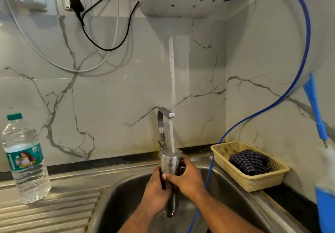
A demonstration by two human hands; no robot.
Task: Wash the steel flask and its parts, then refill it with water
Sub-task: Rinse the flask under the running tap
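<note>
Your forearms rise from the near edge of the grey steel sink (116, 196) and meet. Your left hand (155, 187) wraps the cylindrical steel flask (170, 163) from the left; your right hand (187, 178) grips it opposite, thumb across its front.

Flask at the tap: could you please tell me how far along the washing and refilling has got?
Done: the tap is running, but nothing looks finished. In hand: the left hand and right hand grip the flask under the stream over the sink, rinsing it. Left: its parts are out of sight, so their washing cannot be judged, and the refill is not yet evident.
</note>
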